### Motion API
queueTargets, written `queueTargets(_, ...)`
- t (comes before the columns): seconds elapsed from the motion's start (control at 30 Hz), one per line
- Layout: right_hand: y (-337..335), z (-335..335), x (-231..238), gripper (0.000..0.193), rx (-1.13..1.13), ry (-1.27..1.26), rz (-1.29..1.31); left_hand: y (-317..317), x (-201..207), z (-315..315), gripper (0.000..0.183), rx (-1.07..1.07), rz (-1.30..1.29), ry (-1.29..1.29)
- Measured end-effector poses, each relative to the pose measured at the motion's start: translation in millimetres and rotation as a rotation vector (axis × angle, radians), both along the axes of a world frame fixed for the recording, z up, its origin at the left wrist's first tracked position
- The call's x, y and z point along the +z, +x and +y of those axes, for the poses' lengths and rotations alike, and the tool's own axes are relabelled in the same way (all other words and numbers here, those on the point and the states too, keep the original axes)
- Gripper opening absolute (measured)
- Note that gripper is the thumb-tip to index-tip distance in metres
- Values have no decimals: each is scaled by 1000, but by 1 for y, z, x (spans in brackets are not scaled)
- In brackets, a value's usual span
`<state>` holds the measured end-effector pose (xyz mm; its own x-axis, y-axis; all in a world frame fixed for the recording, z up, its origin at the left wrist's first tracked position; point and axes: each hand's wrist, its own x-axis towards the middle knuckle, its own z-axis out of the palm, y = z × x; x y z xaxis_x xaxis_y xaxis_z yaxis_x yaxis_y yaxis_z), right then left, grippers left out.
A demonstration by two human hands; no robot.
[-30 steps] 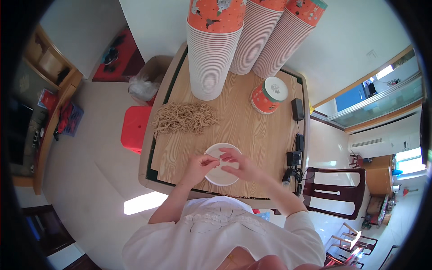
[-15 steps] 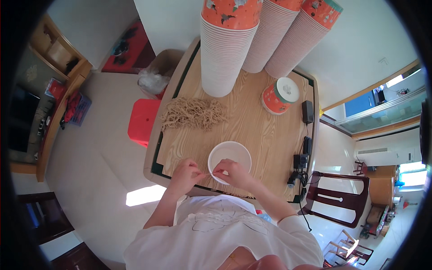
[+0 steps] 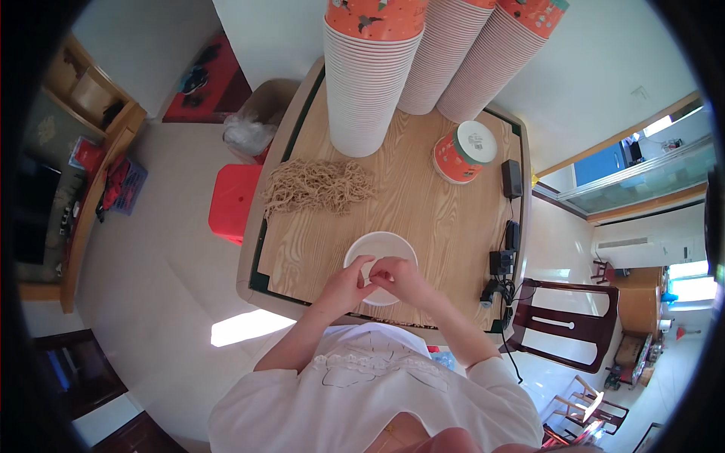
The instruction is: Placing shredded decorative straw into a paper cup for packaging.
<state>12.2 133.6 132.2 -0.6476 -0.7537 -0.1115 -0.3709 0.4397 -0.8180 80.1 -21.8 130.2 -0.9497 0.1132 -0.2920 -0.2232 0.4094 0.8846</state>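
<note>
A round white paper tub stands at the near edge of the table, its opening facing up. Over its near side, my left hand and my right hand meet with fingertips pinched close together. Whatever they hold is too small or hidden to make out. Beyond the tub, to the left, lies a loose heap of tan, crinkled cord-like strands, apart from both hands.
Tall stacks of white-rimmed orange paper tubs rise at the table's far side. One orange tub with a white top sits right of them. Black power adapters and cables line the right edge. A red stool stands left, a dark chair right.
My hands have come together over the tub; a thin strand stretched between them earlier no longer shows. My left hand moved right and my right hand slightly right. The view shifted a little.
</note>
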Motion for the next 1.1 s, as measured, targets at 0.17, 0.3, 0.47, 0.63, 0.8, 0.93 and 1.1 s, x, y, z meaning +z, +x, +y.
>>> queueTargets(0.17,-7,9,-1,11,-111,-112,-208,-1,-3,-1,27,114,52,13)
queueTargets(0.3,-10,7,0,11,-97,-89,-178,0,-19,2,13,257,193,204)
queueTargets(0.47,-11,6,-6,9,-76,-86,-164,-2,-15,-1,8,244,255,79)
queueTargets(0.63,-8,6,-6,11,-89,-40,-245,1,-18,-2,7,237,239,41)
queueTargets(0.8,-6,7,-8,16,-66,-27,-218,0,-15,0,8,254,233,38)
queueTargets(0.93,-6,9,-8,22,-99,22,-207,-5,-16,5,8,270,238,71)
queueTargets(1.1,-22,30,-32,22,-164,69,-261,-21,-30,19,8,247,212,37)
